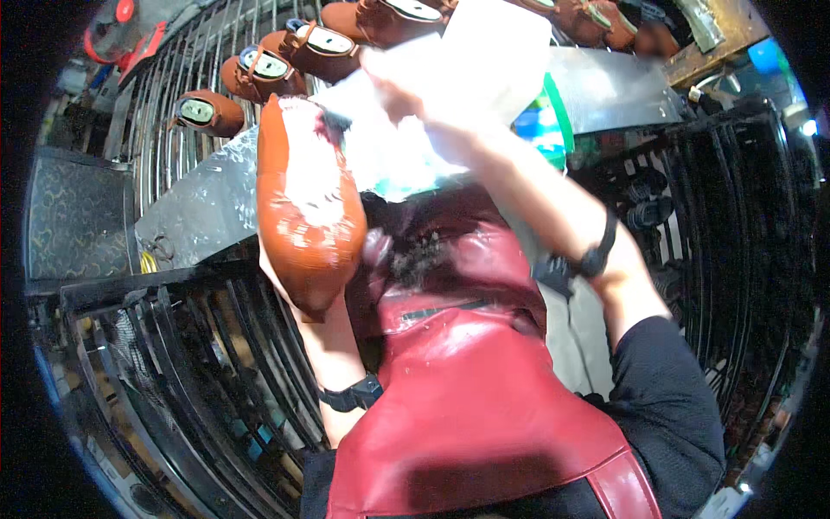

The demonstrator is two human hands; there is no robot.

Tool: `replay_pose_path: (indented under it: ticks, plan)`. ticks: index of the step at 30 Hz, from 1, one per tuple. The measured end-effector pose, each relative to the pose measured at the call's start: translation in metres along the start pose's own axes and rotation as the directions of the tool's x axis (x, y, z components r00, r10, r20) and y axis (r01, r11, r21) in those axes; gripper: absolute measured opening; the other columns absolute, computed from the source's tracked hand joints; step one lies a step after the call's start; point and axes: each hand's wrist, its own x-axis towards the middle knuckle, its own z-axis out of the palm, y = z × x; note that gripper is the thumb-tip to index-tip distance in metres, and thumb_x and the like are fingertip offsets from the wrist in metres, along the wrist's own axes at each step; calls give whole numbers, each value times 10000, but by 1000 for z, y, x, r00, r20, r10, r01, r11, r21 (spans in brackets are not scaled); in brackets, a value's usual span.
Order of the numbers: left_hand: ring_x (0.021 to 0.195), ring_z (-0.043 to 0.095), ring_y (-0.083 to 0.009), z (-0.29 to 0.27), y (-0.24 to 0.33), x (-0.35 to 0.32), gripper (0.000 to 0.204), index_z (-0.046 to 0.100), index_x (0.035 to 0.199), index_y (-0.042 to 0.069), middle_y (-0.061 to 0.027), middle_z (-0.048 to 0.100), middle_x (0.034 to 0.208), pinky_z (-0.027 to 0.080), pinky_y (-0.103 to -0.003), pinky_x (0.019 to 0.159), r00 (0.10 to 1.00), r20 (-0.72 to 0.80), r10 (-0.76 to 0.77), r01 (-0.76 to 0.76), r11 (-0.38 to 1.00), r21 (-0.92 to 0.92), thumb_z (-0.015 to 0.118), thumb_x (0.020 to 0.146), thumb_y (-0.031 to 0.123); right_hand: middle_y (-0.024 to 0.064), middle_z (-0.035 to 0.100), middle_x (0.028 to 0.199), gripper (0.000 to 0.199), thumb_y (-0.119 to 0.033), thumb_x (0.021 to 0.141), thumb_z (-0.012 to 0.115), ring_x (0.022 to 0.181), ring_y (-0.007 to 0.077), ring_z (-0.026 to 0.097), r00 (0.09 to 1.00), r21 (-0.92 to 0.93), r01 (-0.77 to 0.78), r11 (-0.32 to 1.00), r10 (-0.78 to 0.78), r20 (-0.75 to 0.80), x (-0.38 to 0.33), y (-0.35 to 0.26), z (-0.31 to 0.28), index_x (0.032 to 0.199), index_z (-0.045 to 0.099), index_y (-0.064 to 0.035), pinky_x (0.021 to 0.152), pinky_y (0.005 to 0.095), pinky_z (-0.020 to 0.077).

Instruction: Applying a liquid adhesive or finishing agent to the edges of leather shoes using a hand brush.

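A brown leather shoe upper (307,208), pulled over a form with its pale underside turned up, lies across my left forearm. My left hand (377,247) grips it from beneath; a thumb shows beside its edge, and most of the fingers are hidden. My right hand (399,97) is stretched forward over the bench, in front of a white block-shaped container (501,52). Motion and glare smear its fingers, so I cannot make out whether it holds anything. A small dark, reddish patch sits at the far end of the shoe, too blurred to name.
Several brown shoes on forms (264,65) stand on a rack of metal bars (160,130) at the far left, more at the far right. A metal bench top (203,208) spans the front. A green and blue bag (545,125) lies on it. Black slatted racks (216,372) flank me.
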Motion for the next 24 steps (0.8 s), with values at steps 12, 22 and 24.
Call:
replay_pose_path:
  ticks: [12, 22, 24]
  plan:
    - [1031, 695, -200, -73, -27, 6, 343, 660, 1295, -57, -113, 723, 1190, 541, -347, 960, 872, -299, -387, 186, 827, -530, 676, 997, 112, 157, 690, 1029, 188, 60, 932, 643, 769, 296, 717, 969, -550, 6, 835, -141, -204, -114, 1, -50, 1115, 658, 20, 653, 340, 571]
    - [937, 712, -200, -199, -126, 218, 328, 734, 1184, -51, -105, 757, 1080, 588, -349, 839, 778, -557, -290, 319, 947, -47, 792, 932, 151, 163, 641, 833, 313, 4, 772, 857, 627, 279, 602, 960, -902, -51, 428, -227, -162, -58, -46, -47, 1034, 697, 62, 518, 331, 465]
    - [946, 718, -211, -245, -197, 283, 473, 756, 1194, -16, -106, 771, 1112, 576, -384, 865, 815, -500, -292, 462, 848, 258, 831, 895, 343, 141, 617, 777, 237, 9, 778, 844, 646, 219, 559, 959, -903, -42, 427, -236, -156, -53, -66, -60, 961, 696, 37, 555, 330, 429]
